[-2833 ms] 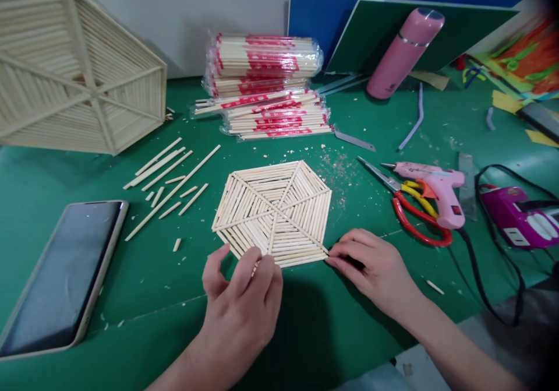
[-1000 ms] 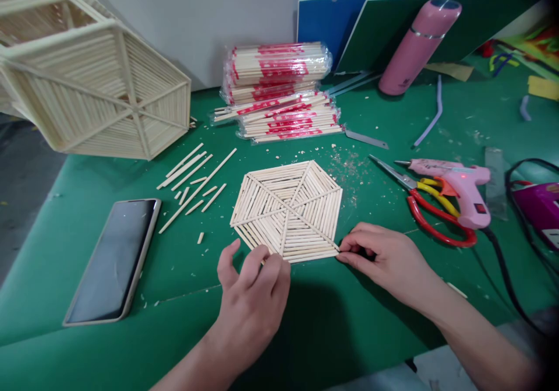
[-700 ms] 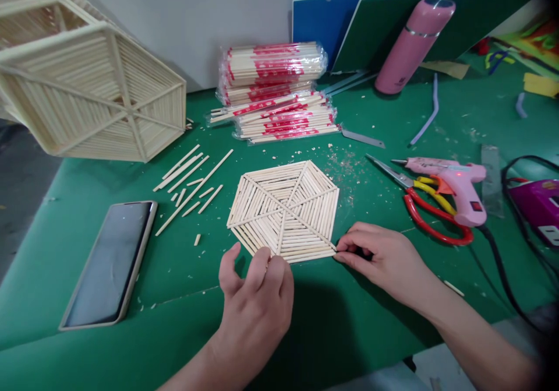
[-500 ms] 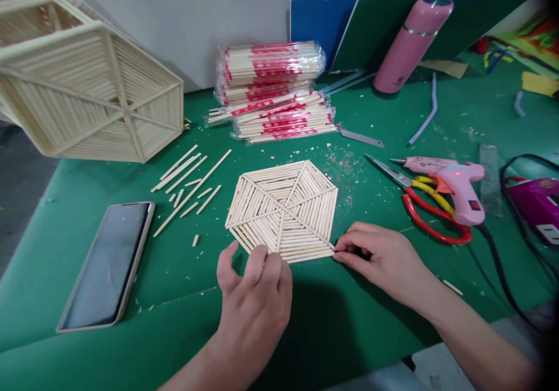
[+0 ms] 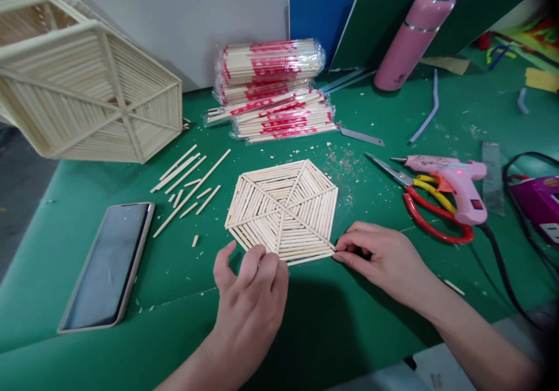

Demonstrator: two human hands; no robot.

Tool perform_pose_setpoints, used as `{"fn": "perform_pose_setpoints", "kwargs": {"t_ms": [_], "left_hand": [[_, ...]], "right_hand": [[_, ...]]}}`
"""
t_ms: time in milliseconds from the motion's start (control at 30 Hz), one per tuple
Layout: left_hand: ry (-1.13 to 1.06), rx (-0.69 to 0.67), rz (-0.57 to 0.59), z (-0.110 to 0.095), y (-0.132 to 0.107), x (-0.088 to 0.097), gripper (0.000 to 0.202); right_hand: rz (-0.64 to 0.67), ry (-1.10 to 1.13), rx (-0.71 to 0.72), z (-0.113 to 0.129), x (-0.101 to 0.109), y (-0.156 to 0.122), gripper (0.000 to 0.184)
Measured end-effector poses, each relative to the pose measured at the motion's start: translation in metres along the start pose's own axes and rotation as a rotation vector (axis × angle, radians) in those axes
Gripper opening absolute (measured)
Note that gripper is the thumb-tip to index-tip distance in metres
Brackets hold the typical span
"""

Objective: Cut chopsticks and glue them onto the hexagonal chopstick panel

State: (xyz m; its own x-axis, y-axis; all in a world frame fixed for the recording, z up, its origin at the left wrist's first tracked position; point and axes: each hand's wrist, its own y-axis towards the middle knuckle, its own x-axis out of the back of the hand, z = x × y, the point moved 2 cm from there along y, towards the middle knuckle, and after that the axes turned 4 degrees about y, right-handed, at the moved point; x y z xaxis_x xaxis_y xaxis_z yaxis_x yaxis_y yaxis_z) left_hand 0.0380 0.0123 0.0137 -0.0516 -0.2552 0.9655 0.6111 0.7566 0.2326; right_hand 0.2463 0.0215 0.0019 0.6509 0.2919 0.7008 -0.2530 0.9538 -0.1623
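A flat hexagonal panel of wooden sticks, with spokes crossing at its centre, lies on the green table. Along its near edge runs a separate wooden stick, a narrow gap showing between the two. My left hand is closed at the stick's left end, its fingertips partly hidden behind the knuckles and the thumb side spread outward. At the near right corner, my right hand pinches the stick's other end between thumb and forefinger, against the panel's corner.
Loose cut sticks and a phone lie to the left. A large stick-built frame stands behind them. Wrapped chopsticks and a pink flask are at the back. Red-handled scissors and a pink glue gun lie right.
My left hand has shifted slightly left and toward me. A gap has opened between the near-edge stick and the panel. My right hand stays at the corner.
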Motion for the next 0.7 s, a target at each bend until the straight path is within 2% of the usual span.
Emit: {"fn": "perform_pose_setpoints", "kwargs": {"t_ms": [200, 367, 533, 700], "left_hand": [[0.008, 0.037, 0.034, 0.0004, 0.0004, -0.0017, 0.023], [0.024, 0.033, 0.11, -0.0005, 0.0005, -0.0052, 0.026], [-0.014, 0.026, 0.062, 0.0014, 0.0008, -0.0035, 0.026], [-0.117, 0.083, 0.093, 0.0061, 0.0064, -0.0008, 0.021]], "right_hand": [[-0.01, -0.007, 0.013, 0.0017, 0.0007, 0.0001, 0.011], [-0.018, -0.019, 0.02, 0.002, 0.0008, -0.0004, 0.012], [-0.01, -0.013, 0.012, 0.0014, 0.0, -0.0006, 0.01], [-0.013, -0.006, 0.017, 0.0005, -0.0001, -0.0009, 0.01]]}}
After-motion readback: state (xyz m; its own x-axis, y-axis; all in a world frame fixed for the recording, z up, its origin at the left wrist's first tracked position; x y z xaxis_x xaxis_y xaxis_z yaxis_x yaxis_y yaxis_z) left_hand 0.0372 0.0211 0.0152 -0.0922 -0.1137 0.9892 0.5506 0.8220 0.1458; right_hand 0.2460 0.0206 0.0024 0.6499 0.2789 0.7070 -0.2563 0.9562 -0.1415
